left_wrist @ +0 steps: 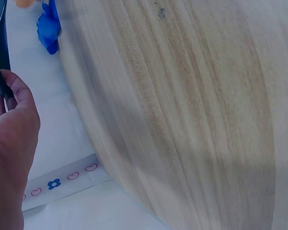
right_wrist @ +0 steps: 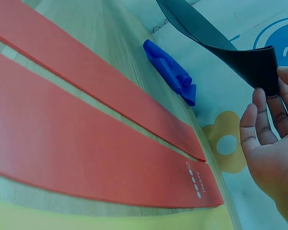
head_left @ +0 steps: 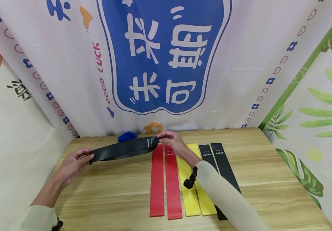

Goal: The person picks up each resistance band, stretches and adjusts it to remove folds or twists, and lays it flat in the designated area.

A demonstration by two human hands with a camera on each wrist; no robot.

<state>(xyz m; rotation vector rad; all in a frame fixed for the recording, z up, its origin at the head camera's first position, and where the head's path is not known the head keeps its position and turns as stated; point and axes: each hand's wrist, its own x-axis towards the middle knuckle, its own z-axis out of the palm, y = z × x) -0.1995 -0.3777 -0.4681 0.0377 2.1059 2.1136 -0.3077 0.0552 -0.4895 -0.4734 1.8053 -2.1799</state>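
Note:
A black resistance band (head_left: 125,149), a flat loop with white dots and print near its right end, is held in the air above the table's back left part. My left hand (head_left: 74,163) pinches its left end between thumb and fingers. At the other end, my right hand (head_left: 174,143) pinches the band by its corner. In the right wrist view the black band (right_wrist: 221,43) hangs folded from the fingertips of the right hand (right_wrist: 278,148). The left wrist view catches only a bit of the band beside the left hand (left_wrist: 14,110).
Red bands (head_left: 157,186), yellow bands (head_left: 192,202) and black bands (head_left: 223,160) lie side by side on the wooden table (head_left: 111,199), partly under the right forearm. A crumpled blue band (head_left: 127,136) lies at the back edge, before a printed curtain (head_left: 241,48).

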